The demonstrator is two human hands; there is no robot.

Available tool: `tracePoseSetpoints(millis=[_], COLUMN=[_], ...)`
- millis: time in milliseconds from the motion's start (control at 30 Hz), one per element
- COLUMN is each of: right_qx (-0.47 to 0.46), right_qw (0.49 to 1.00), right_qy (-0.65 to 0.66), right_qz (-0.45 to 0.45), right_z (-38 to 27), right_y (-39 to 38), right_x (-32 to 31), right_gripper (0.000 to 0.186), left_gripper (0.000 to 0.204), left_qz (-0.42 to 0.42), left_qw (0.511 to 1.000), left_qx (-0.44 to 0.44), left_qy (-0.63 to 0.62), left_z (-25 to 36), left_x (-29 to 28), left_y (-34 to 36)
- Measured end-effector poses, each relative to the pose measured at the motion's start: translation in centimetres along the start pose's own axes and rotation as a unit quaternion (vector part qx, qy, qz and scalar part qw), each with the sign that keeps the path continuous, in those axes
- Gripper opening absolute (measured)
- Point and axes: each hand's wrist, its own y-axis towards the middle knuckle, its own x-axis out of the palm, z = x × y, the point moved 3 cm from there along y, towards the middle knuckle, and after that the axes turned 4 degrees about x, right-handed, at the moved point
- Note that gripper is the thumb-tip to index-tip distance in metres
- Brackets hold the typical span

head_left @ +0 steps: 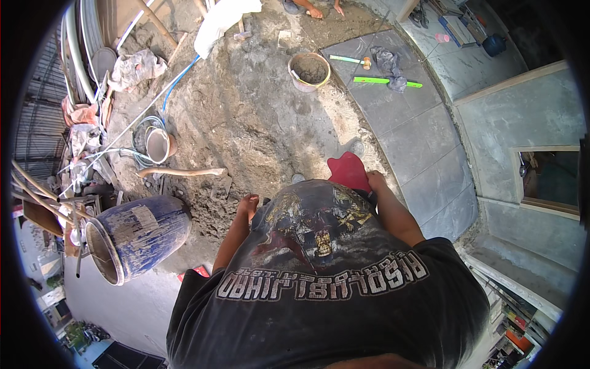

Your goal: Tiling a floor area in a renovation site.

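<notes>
Below me is my dark printed shirt [326, 258]. My right hand [375, 181] grips a red, flat, cloth-like item [349, 171] at the right of my belly. My left hand [248, 205] hangs at the other side, fingers curled; whatever they may hold is too small to make out. Rough wet mortar and rubble [215, 215] lie beside it, with a curved wooden stick [181, 172] further left. Dark grey tiles [418, 160] are laid to my right.
A blue barrel [144, 243] lies at left, near hoses and a bucket [158, 146]. A mortar bucket [308, 72], green level [372, 80] and mallet [366, 63] are ahead. A co-worker's hands [315, 13] are at the top. A concrete wall [491, 135] stands right.
</notes>
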Motion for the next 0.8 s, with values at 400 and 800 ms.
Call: tracePoseSetpoints(millis=[400,800], right_qx=[0.005,0.005], right_qw=[1.000,1.000], right_qy=[-0.009,-0.004], right_qz=[-0.004,-0.007], right_z=[0.2,-0.2], right_y=[0.0,-0.3], right_x=[0.2,-0.1], right_gripper=[0.036,0.035], left_gripper=[0.022,0.022], left_qz=[0.002,0.015], left_qw=[0.946,0.956], left_qx=[-0.165,-0.154], left_qy=[-0.281,-0.249], left_z=[-3.1,-2.2], left_x=[1.8,1.2], left_y=[0.4,-0.1])
